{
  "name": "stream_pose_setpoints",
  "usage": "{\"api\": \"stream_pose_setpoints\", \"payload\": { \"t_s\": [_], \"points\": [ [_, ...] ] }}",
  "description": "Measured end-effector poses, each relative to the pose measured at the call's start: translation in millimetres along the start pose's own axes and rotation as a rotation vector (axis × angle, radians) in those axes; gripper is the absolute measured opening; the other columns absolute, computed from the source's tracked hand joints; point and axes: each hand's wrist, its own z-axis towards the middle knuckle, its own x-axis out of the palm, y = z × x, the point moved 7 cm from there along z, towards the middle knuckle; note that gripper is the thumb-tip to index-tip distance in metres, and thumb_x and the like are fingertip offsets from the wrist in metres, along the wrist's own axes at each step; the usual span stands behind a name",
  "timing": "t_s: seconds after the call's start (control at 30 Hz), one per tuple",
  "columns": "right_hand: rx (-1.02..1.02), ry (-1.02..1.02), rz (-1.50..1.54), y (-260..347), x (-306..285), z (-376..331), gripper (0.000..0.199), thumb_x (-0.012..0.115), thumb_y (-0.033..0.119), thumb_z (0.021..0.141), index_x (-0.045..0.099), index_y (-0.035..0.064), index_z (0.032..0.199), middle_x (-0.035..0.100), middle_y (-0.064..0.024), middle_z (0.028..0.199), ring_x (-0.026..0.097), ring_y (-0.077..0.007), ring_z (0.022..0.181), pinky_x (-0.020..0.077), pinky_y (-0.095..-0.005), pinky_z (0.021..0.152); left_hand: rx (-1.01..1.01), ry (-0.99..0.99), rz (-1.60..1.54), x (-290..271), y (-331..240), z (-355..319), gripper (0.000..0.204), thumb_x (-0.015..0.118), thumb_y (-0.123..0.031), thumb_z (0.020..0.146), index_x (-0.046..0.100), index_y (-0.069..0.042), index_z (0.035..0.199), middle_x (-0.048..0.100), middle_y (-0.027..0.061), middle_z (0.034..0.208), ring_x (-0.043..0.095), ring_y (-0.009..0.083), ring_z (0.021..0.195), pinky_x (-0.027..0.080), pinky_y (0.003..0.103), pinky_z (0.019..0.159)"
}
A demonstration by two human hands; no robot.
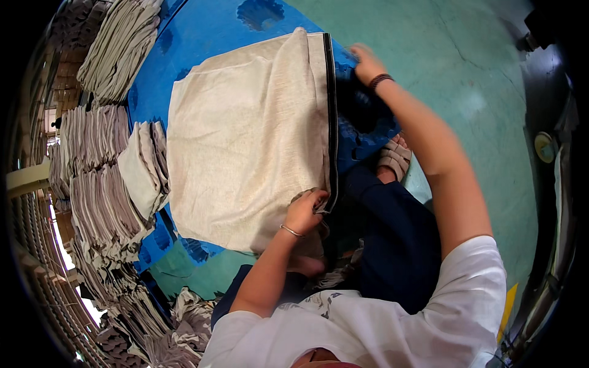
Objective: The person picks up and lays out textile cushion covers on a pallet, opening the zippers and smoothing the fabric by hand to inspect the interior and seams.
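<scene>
On the blue table (202, 37) in front of you lies the big beige cloth (245, 141), spread flat, with its black strip (332, 116) along the side near you; your left hand (304, 211) pinches the near corner by that strip, and your right hand (367, 62) grips the far corner. Keep both hands tight and pull evenly, so the edge stays straight; lay it down smooth, away from the folded stacks (98, 178).
</scene>
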Motion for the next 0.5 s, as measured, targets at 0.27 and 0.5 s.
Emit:
{"api": "stream_pose_setpoints", "payload": {
  "t_s": [0.27, 0.5],
  "points": [
    [0.618, 0.021, -0.262, -172, -61, -87, 0.039, 0.043, 0.007, 0.073, 0.053, 0.0053, 0.111, 0.043, -0.0153, 0.124, 0.041, -0.0293, 0.114, 0.0330, -0.0348, 0.096, -0.038, 0.023, -0.019, 1, 0, 2, 0.042, 0.059, -0.006, 0.060, 0.054, -0.010, 0.101, 0.056, 0.0085, 0.088, 0.056, 0.0244, 0.080, 0.044, 0.032, 0.072],
    [0.791, 0.011, -0.435, -208, -94, -174, 0.028, 0.050, 0.015, 0.074, 0.061, 0.0092, 0.099, 0.062, -0.0133, 0.090, 0.057, -0.0280, 0.087, 0.0443, -0.0364, 0.077, -0.034, -0.047, 0.043, -2, -6, 0, 0.038, 0.056, -0.007, 0.062, 0.055, -0.010, 0.100, 0.056, 0.0106, 0.084, 0.056, 0.0254, 0.075, 0.044, 0.034, 0.068]
  ]
}}
